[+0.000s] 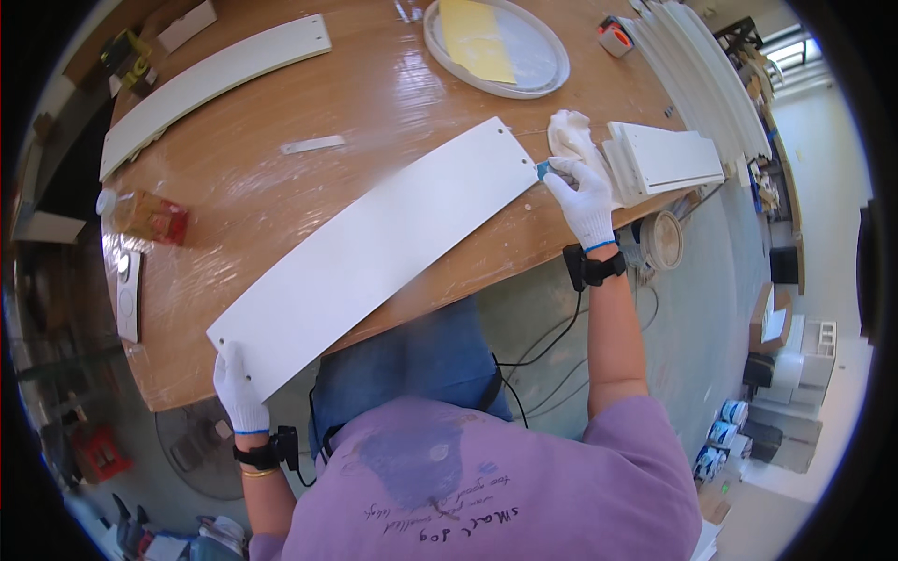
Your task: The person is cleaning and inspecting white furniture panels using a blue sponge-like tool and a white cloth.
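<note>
A long white panel with small holes near its ends lies diagonally over the brown table. My left hand, in a white glove, grips its lower-left end, which reaches past the table edge; the thumb lies on top and the other fingers are hidden underneath. At the panel's upper-right end my right hand, also gloved, pinches a small teal piece against or right beside the short edge. The exact kind of that piece is too small to make out. A crumpled white cloth lies just beyond my right hand.
Short white boards are stacked at the right. Farther off are a round white tray with a yellow sheet, another white panel and a tape roll. A clear jar stands left. A bucket sits below the table edge.
</note>
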Demonstrator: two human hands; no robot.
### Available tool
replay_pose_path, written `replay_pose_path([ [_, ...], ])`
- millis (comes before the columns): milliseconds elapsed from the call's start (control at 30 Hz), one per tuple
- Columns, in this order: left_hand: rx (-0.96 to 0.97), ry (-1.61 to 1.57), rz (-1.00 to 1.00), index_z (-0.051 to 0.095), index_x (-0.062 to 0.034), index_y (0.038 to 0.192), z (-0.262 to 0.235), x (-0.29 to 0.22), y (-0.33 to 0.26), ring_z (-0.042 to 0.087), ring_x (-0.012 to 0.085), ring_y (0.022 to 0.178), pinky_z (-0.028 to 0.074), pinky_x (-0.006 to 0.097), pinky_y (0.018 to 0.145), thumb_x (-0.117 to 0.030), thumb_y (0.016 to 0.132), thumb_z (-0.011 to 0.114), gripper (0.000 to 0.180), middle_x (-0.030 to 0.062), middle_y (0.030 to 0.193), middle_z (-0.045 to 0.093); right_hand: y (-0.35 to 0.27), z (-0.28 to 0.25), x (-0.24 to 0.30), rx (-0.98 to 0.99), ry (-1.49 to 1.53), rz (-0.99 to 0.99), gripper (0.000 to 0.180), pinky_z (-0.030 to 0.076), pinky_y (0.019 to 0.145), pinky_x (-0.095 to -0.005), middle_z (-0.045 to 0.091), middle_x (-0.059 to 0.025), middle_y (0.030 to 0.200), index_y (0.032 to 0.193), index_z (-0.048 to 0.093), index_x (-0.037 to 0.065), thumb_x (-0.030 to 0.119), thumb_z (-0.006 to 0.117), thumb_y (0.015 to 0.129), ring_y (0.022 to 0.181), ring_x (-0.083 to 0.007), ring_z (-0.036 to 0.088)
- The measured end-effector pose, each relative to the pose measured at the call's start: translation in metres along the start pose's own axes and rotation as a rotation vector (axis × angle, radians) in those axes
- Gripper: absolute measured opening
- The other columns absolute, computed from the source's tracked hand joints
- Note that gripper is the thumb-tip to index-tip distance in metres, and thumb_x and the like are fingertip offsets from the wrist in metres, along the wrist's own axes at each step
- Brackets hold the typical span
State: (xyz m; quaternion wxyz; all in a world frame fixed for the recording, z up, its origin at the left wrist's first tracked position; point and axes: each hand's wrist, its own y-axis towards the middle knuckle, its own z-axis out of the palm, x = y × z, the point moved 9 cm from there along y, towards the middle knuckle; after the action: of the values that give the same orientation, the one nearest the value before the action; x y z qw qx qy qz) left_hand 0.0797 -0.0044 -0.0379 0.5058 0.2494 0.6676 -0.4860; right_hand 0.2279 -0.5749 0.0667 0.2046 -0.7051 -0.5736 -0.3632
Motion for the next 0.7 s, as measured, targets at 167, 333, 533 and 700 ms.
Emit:
replay_pose_path([
  [167, 0.032, 0.013, -0.021, 0.059, -0.002, 0.122, 0.009, -0.001, -0.003, 0.057, 0.0074, 0.088, 0.045, 0.023, 0.074, -0.021, 0.096, 0.055, 0.032, 0.0002, 0.104, 0.062, -0.028, 0.066, 0.105, 0.206, 0.203, -0.129, 0.026, 0.051, 0.077, -0.0252, 0.07, -0.0089, 0.092, 0.108, 0.067, -0.002, 0.008, 0.066, 0.085, 0.083, -0.0119, 0.064],
  [333, 0.234, -0.371, -0.074, 0.057, 0.0015, 0.118, 0.013, 0.013, 0.009, 0.061, 0.0138, 0.092, 0.05, 0.029, 0.084, -0.019, 0.097, 0.046, 0.031, 0.0063, 0.105, 0.064, -0.101, 0.193, 0.244, 0.67, 0.166, -0.433, 0.02, 0.052, 0.072, -0.0312, 0.068, -0.0098, 0.089, 0.101, 0.07, 0.005, 0.012, 0.068, 0.082, 0.083, -0.02, 0.065],
  [533, 0.269, -0.148, 0.108, 0.057, 0.0014, 0.118, 0.002, 0.042, 0.025, 0.062, 0.0162, 0.099, 0.05, 0.03, 0.086, -0.021, 0.099, 0.042, 0.033, 0.0078, 0.109, 0.063, -0.148, 0.303, 0.323, 0.8, 0.111, -0.861, 0.022, 0.049, 0.081, -0.0405, 0.066, -0.0152, 0.092, 0.098, 0.07, 0.007, 0.017, 0.062, 0.081, 0.089, -0.0339, 0.061],
  [700, 0.368, -0.234, 0.087, 0.051, 0.0038, 0.125, 0.009, 0.039, 0.021, 0.062, 0.0158, 0.1, 0.049, 0.028, 0.087, -0.021, 0.097, 0.046, 0.038, 0.0107, 0.112, 0.062, -0.154, 0.346, 0.331, 0.846, -0.006, -0.936, 0.023, 0.049, 0.084, -0.0417, 0.067, -0.015, 0.094, 0.098, 0.071, 0.008, 0.016, 0.06, 0.08, 0.093, -0.034, 0.061],
])
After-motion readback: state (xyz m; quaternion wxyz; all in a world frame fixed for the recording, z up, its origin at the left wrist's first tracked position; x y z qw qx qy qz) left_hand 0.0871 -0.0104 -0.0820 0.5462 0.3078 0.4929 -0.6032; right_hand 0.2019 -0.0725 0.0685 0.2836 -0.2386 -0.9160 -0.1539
